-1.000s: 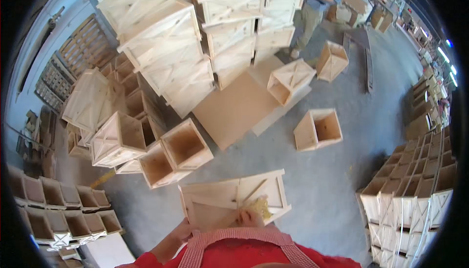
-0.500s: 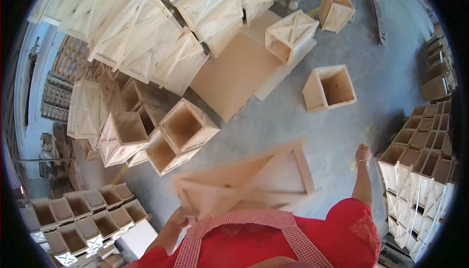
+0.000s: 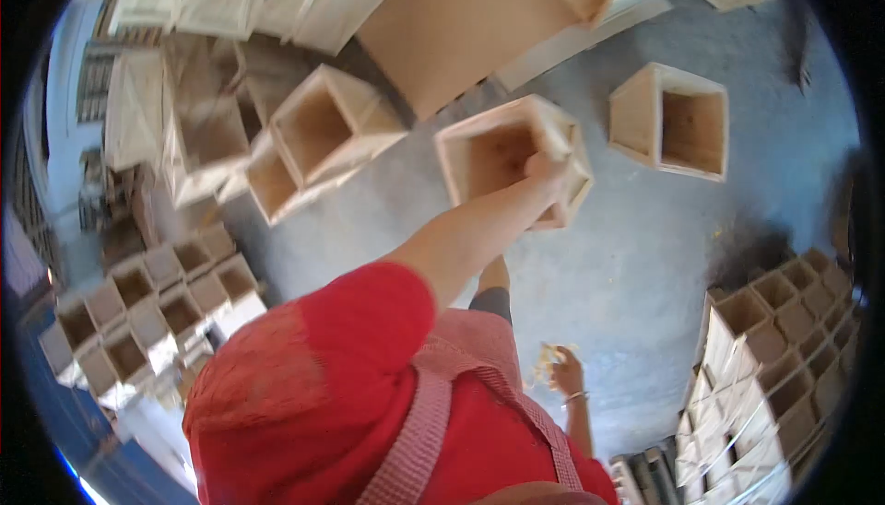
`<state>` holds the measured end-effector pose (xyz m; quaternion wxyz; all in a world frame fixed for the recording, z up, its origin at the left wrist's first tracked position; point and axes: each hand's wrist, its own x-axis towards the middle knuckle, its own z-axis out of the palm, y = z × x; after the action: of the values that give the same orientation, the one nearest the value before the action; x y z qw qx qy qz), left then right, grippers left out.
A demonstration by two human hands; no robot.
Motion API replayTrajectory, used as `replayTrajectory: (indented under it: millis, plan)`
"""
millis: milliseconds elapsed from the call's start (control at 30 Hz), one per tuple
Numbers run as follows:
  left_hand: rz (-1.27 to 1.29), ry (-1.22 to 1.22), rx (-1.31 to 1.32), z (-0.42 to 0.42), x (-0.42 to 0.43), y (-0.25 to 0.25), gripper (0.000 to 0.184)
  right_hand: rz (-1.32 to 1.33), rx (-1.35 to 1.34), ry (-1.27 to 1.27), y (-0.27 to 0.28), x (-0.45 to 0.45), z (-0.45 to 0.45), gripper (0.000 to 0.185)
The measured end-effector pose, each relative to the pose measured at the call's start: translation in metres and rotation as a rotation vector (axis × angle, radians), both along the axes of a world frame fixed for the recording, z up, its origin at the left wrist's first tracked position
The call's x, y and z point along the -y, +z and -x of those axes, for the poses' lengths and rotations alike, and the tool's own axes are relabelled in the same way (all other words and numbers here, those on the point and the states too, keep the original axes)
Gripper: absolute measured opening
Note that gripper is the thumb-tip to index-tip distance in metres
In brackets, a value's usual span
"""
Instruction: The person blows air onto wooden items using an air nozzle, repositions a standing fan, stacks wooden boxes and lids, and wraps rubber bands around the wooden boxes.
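My left hand reaches forward, its fingers closed over the right rim of a light wooden crate. The crate's open side faces me, showing a hollow brown inside, and part of its right wall lies behind my hand. Low down on my right, my right hand, with a bracelet at the wrist, hangs near some yellowish bits or marks. Blur hides whether its fingers hold any of them.
Another open crate stands to the right on the concrete floor. Two crates sit side by side at left. A brown board lies ahead. Stacked crates rise at the right, with more rows at lower left.
The long, cross-braced wooden piece by my left hand now appears as a crate with its open side towards me, farther forward. My left arm has stretched out; my right hand has come lower and inward.
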<state>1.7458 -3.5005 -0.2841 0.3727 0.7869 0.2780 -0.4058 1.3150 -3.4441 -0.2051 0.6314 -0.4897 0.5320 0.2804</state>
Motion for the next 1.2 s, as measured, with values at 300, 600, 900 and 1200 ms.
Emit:
replayTrajectory:
  millis: [300, 600, 900, 1200]
  plan:
    - [0.570, -0.118, -0.280, 0.013, 0.042, -0.045, 0.045, 0.131, 0.197, 0.029, 0.001, -0.001, -0.166, 0.055]
    - [0.726, 1.096, 0.040, -0.130, -0.373, -0.090, 0.111, -0.073, 0.453, 0.247, -0.021, 0.030, -0.300, 0.023]
    - [0.832, 1.369, 0.133, -0.198, -0.495, -0.218, 0.033, 0.068, 0.589, 0.340, -0.045, -0.125, -0.418, 0.014]
    - [0.917, 1.361, -0.070, -0.010, -0.439, -0.151, 0.031, 1.017, 0.629, 0.747, -0.176, -0.215, -0.503, 0.035]
